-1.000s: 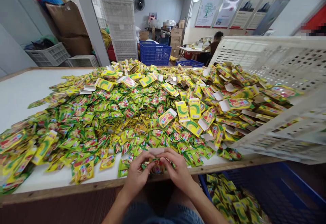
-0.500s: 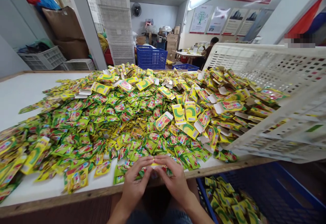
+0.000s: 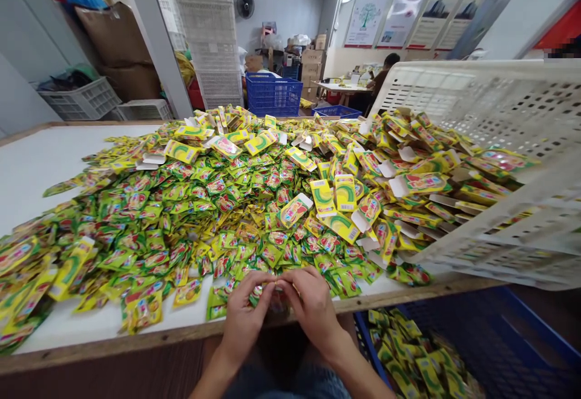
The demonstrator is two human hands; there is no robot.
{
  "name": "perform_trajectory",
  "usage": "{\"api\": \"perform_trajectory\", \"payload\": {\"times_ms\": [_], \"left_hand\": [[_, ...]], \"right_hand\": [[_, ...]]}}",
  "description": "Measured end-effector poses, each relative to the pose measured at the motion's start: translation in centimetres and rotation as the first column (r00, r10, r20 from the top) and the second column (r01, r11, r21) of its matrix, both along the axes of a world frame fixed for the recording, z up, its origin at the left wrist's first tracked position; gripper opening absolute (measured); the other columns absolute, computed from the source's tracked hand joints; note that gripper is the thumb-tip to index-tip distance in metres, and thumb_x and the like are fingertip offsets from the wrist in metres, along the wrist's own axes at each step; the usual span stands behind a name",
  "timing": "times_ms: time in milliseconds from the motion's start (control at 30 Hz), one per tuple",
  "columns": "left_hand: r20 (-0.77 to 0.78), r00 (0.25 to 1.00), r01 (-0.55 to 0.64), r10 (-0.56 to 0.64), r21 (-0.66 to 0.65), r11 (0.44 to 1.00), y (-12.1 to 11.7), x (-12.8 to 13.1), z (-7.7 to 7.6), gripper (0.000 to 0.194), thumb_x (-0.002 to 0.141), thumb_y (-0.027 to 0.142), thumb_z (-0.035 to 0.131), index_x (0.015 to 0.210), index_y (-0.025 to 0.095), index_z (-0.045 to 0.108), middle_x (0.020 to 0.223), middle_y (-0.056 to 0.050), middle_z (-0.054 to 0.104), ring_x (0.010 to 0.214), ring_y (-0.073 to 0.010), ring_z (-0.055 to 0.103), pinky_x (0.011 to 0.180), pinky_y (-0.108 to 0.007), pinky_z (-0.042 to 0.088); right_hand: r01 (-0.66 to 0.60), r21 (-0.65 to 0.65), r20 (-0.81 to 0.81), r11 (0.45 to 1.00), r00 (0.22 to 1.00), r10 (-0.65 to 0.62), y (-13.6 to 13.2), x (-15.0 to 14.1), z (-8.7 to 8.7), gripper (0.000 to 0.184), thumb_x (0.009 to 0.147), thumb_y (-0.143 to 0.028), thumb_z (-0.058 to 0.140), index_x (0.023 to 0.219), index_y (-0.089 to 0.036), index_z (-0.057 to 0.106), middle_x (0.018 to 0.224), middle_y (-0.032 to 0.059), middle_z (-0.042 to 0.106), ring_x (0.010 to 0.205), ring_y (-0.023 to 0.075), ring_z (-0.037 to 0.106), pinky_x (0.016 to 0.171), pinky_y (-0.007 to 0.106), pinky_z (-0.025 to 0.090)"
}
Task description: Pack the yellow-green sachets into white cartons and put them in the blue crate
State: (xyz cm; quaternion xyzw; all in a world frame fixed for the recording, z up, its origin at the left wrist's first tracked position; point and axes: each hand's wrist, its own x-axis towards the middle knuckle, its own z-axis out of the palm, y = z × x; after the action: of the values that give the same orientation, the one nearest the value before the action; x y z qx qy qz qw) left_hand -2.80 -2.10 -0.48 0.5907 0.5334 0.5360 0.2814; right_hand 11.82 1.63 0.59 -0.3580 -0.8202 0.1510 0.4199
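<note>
My left hand (image 3: 244, 314) and my right hand (image 3: 311, 307) meet at the near edge of the white table (image 3: 40, 163). Both have their fingers curled together around a small yellow-green packet (image 3: 276, 296), mostly hidden between them. Just beyond my fingertips spreads a large heap of yellow-green sachets (image 3: 204, 205) and small flat cartons (image 3: 323, 196). More cartons spill from a white plastic crate (image 3: 499, 145) tipped on its side at the right.
A blue crate (image 3: 499, 344) holding filled packets stands below the table edge at lower right. Behind the table are stacked white crates (image 3: 209, 29), a blue basket (image 3: 275, 93), cardboard boxes and a person seated at a far table (image 3: 385, 69).
Both hands have stayed together at the table edge, working the small packet between the fingers; the view bobbed slightly.
</note>
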Motion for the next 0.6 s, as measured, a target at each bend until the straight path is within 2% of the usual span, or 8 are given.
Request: {"api": "perform_trajectory", "payload": {"times_ms": [200,433,600], "left_hand": [[0.044,0.999,-0.011,0.009,0.039,0.999,0.4,0.1,-0.6,0.009,0.083,0.018,0.059,0.085,0.022,0.066,0.083,0.0,0.068,0.082,-0.0152,0.061,0.081,-0.027,0.045],[0.091,0.995,0.049,-0.048,-0.003,0.999,0.2,-0.3,-0.8,0.012,0.083,0.016,0.059,0.089,0.024,0.066,0.089,-0.001,0.068,0.089,-0.0158,0.061,0.087,-0.028,0.043],[0.131,0.991,0.026,-0.027,0.004,1.0,0.3,-0.3,-1.3,0.014,0.082,0.015,0.06,0.089,0.025,0.066,0.09,-0.001,0.067,0.091,-0.0164,0.06,0.084,-0.028,0.045]], "right_hand": [[0.009,-0.015,0.008,1.0,1.0,-0.009,0.4,0.0,0.0,0.012,0.091,-0.018,0.048,0.084,-0.019,0.057,0.076,0.0012,0.066,0.068,0.0144,0.056,0.066,0.028,0.036],[-0.023,-0.063,0.03,0.998,0.999,0.025,0.8,0.1,0.3,0.014,0.092,-0.021,0.047,0.082,-0.019,0.056,0.073,0.0,0.065,0.065,0.0144,0.055,0.064,0.028,0.035],[-0.079,-0.161,-0.029,0.984,0.997,0.075,0.4,0.4,0.0,0.007,0.089,-0.021,0.052,0.092,-0.021,0.059,0.087,0.0018,0.067,0.081,0.0167,0.059,0.073,0.029,0.041]]}}
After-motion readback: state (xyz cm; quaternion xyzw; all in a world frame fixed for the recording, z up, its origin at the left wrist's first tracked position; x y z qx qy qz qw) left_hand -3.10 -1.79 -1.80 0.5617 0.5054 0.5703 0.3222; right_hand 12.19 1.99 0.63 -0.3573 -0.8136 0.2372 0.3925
